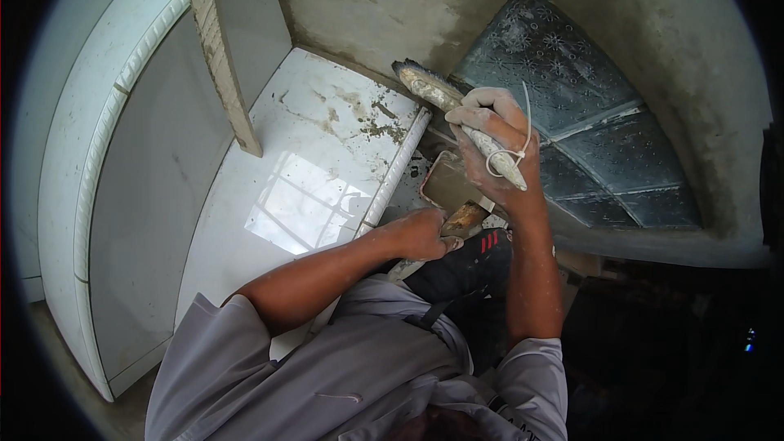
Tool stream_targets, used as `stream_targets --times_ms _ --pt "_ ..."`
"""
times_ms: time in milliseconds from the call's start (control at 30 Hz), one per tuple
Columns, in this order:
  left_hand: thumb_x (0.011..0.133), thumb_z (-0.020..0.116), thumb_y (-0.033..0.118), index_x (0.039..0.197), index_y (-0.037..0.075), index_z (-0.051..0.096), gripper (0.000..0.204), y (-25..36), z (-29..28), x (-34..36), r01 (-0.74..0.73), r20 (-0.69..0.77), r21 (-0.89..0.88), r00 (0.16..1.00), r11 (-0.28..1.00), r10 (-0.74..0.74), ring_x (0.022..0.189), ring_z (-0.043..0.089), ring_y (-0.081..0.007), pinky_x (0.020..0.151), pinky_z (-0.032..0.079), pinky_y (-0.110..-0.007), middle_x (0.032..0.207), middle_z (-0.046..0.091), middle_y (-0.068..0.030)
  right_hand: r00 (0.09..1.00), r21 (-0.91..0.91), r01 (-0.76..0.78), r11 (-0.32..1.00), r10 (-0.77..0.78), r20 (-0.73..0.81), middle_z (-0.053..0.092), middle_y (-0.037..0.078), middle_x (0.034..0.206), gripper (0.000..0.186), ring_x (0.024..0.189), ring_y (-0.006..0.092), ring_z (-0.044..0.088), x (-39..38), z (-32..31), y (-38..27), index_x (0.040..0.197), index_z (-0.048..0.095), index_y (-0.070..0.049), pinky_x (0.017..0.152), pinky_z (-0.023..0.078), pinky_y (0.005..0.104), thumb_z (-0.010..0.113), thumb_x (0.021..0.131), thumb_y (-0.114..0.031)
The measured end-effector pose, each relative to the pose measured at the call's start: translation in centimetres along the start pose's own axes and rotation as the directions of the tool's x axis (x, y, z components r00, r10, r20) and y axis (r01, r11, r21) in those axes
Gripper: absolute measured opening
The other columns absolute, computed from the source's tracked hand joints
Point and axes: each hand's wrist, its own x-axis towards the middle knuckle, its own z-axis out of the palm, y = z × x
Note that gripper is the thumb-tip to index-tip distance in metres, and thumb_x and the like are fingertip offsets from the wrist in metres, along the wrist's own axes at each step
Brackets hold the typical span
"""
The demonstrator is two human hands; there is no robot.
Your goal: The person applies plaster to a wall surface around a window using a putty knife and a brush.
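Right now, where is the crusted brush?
In the head view, the brush is in your right hand, upper half, just right of centre, by the dark patterned tiles.

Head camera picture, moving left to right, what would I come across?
White rope-edged trim, wooden strip, window reflection, left hand, right hand, then dark patterned tiles, which run partly behind the right hand.
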Motion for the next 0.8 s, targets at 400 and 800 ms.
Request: stream_targets --times_ms 400,800 --pt "0.091 0.067 0.035 0.125 -0.005 0.058 0.054 -0.3 -0.4 -0.3 -0.016 0.011 -0.002 1.000 1.000 0.016 0.110 0.063 -0.0409 0.099 0.047 -0.043 0.112 0.066 -0.0305 0.940 -0.209 0.304 0.929 -0.328 -0.092 0.066 0.015 0.104 0.027 0.092 0.0193 0.063 6.3 -8.7 -6.7 0.102 0.070 -0.001 0.080 0.054 0.0299 0.071 0.079 0.013" --pt "0.091 0.067 0.035 0.121 -0.006 0.061 0.051 0.0 -0.3 -0.4 -0.010 0.052 0.067 0.999 0.998 0.007 0.107 0.065 -0.0403 0.096 0.048 -0.044 0.109 0.067 -0.0301 0.782 0.235 -0.405 0.884 0.468 -0.412 0.067 0.017 0.101 0.018 0.093 0.0243 0.064 -9.9 -2.5 0.1 0.097 0.068 0.003 0.085 0.050 0.0350 0.074 0.080 0.003"
